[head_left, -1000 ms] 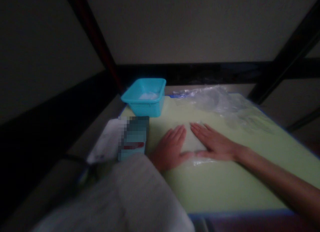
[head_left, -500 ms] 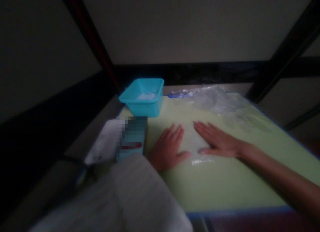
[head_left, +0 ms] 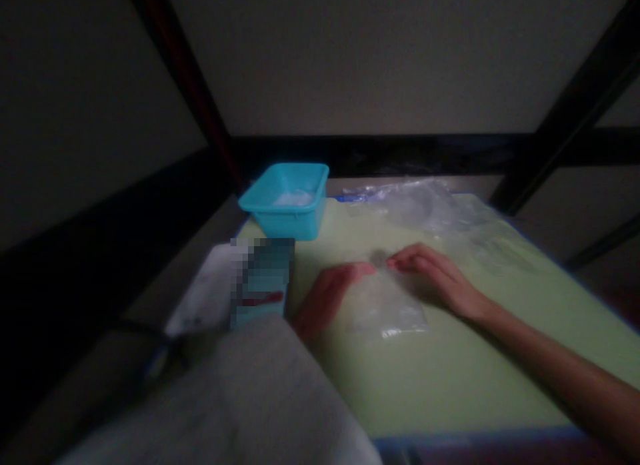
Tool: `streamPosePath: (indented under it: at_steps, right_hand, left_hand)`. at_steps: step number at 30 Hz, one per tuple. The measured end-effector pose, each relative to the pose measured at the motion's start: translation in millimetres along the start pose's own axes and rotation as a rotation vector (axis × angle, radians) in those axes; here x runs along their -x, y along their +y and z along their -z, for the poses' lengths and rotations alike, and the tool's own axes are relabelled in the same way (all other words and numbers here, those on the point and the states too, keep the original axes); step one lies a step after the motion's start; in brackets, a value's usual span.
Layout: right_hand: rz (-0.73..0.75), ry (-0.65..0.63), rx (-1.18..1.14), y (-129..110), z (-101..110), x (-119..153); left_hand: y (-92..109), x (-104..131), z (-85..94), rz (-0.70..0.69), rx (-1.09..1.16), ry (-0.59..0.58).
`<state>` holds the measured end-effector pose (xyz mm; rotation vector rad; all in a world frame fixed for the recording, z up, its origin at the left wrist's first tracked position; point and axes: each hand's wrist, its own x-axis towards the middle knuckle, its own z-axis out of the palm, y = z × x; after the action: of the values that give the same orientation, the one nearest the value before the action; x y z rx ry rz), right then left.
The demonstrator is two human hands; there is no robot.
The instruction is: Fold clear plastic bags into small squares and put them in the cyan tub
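Note:
A small clear plastic bag [head_left: 387, 305] lies flat on the pale yellow-green tabletop [head_left: 450, 378]. At its far edge, my left hand [head_left: 333, 291] is turned on its side, fingers pressed together and pointing right, closed at the bag's upper left. Opposite it, my right hand [head_left: 435, 275] has its fingers bent down and brought together with the thumb, pinching at the upper right of the same edge. A small greyish patch shows between the fingertips; dim light and blur hide its detail.
A turquoise basin [head_left: 285, 218] with whitish contents stands at the far left corner. Crumpled clear plastic [head_left: 425, 205] spreads along the back and right. A blurred-out flat box [head_left: 263, 278] lies left of my left hand. Pale cloth [head_left: 240, 398] fills the lower left.
Both hands were flat and spread on the bag. They have lifted off its surface, and their fingers have drawn together at the far edge.

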<state>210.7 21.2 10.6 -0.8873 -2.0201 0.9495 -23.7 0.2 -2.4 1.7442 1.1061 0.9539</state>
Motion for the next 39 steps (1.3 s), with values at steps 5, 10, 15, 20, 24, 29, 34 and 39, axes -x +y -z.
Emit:
streamPosePath:
  at_steps: [5,10,15,20,24,29,34,39]
  right_hand:
    - [-0.127,-0.058,-0.181,-2,-13,-4]
    - [-0.224,-0.087,-0.259,1,-12,-7]
    - [-0.269,-0.084,-0.32,7,-5,-7]
    - [-0.298,-0.084,-0.335,11,4,-9]
    - [-0.318,-0.094,-0.29,12,9,-10]
    - [-0.276,-0.094,-0.282,11,10,-9]
    - [-0.218,-0.096,-0.213,12,9,-9]
    - [-0.196,-0.115,-0.171,15,9,-8]
  left_hand:
    - [-10,-8,-6.9,0.058,0.175,-0.102]
    - [-11,-13,-2.7,0.1,0.187,-0.079]
    - [-15,-13,8.3,0.196,0.266,0.064]
    - [-16,-14,15.7,0.284,0.251,0.191]
    - [-14,-13,19.1,0.276,0.19,0.255]
    - [-10,-11,19.8,0.213,0.172,0.318]
    - [-4,-10,15.4,0.196,0.255,0.253]
    - [-8,-10,13.2,0.214,0.251,0.178]
